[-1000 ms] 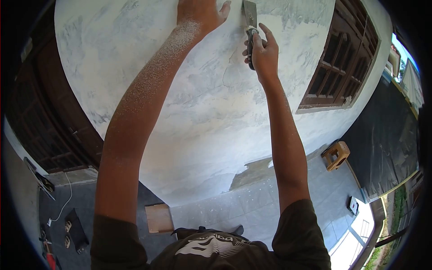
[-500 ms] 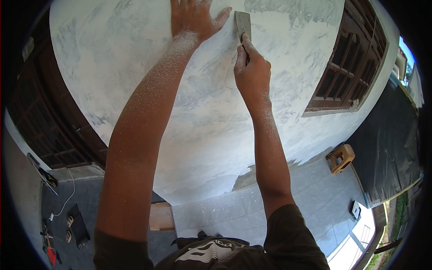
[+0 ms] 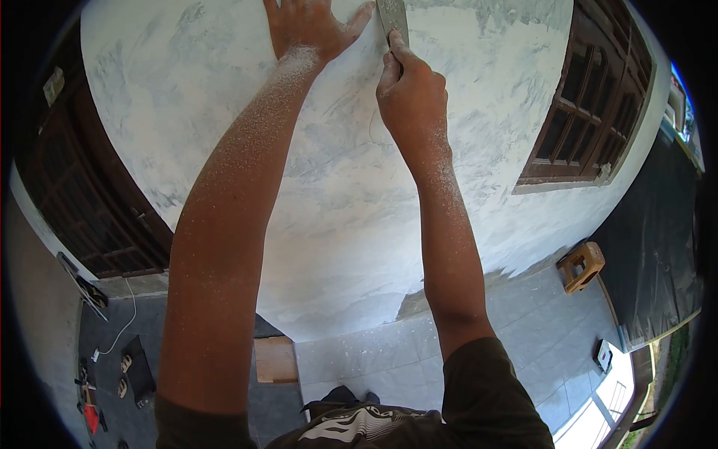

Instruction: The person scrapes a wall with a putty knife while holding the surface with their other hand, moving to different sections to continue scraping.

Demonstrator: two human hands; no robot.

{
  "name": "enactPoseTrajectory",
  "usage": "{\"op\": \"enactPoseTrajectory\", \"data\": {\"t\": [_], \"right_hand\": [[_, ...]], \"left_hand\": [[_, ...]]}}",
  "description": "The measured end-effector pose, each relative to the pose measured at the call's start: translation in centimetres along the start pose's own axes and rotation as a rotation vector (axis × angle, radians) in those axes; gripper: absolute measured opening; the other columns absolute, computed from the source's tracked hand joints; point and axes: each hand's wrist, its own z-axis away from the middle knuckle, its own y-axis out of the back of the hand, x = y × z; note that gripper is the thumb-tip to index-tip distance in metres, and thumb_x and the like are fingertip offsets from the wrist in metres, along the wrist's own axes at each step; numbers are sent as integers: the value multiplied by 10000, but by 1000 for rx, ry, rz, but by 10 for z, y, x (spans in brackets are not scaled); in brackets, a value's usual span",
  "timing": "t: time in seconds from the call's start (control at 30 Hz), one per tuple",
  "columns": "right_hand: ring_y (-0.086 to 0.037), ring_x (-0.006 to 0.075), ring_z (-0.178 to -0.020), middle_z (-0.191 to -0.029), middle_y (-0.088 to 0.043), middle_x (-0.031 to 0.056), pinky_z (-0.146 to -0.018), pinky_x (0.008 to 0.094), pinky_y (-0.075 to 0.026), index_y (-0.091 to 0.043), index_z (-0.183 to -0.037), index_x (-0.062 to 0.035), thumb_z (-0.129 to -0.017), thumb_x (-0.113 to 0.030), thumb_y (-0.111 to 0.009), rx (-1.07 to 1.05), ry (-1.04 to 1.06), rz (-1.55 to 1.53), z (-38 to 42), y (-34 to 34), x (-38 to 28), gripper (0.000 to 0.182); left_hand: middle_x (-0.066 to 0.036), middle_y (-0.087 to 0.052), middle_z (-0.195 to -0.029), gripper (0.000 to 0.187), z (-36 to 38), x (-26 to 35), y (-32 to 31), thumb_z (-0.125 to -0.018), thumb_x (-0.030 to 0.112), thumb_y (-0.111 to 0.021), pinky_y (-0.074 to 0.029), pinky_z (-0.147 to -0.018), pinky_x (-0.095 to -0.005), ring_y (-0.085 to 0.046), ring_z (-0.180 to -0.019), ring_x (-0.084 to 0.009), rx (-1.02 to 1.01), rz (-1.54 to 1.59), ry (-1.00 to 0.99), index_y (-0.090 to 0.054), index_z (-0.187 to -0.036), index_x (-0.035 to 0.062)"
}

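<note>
My left hand (image 3: 310, 28) lies against the wall (image 3: 344, 224) with its fingers spread and its thumb stretched to the right; the fingertips run out of the top of the view. To its right, my right hand (image 3: 413, 84) is wrapped round a putty knife (image 3: 393, 18), forefinger laid along the blade. The blade points up and is at the wall surface, its upper end cut off by the frame. White and grey patchy coating covers the wall, and a thin crack line shows below the right hand. Pale dust speckles both forearms.
A brown window (image 3: 591, 105) is on the right and a dark wooden door (image 3: 90, 187) on the left. A brown stool (image 3: 581, 267) stands on the tiled floor (image 3: 359, 367) by a black sheet (image 3: 651, 247). A white cable (image 3: 132, 318) and sandals (image 3: 124, 374) lie lower left.
The putty knife and my right hand have moved up a little. My left hand stays spread on the wall. The whole view has shifted slightly.
</note>
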Motion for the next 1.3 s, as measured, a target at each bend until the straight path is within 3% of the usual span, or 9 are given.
{"op": "enactPoseTrajectory", "data": {"t": [0.37,0.43,0.63,1.3], "right_hand": [[-742,338,-758,-855,-727,227,-676,427,-620,-606,-1331,-41,-1022,-163,-504,-54,-17,38,1,7,-3,348],[-737,324,-757,-864,-725,218,-742,401,-596,-643,-1303,-90,-1014,-175,-521,-67,-61,27,3,9,-2,324],[-739,338,-789,-894,-730,216,-769,403,-601,-645,-1299,-93,-1015,-172,-513,10,-8,5,7,-1,4,323],[-737,289,-717,-834,-725,212,-702,373,-594,-621,-1322,-62,-1013,-164,-524,-49,-12,22,15,3,3,339]], "left_hand": [[-180,-97,-1652,887,-4,-2,-3,-874,634,-552,-34,-1226,-538,-55,-1536,-310,-6,-7,-6,-239,-1581,199],[-182,-106,-1650,884,-2,-2,-3,-872,632,-556,-43,-1226,-539,-68,-1534,-313,19,-13,-4,-250,-1578,197],[-183,-125,-1646,878,-2,-2,-4,-870,616,-570,-57,-1227,-543,-69,-1535,-311,35,11,-10,-256,-1576,198],[-166,-91,-1656,865,2,-1,-5,-895,638,-519,-42,-1229,-535,-44,-1539,-299,29,-23,-11,-222,-1584,207]]}}
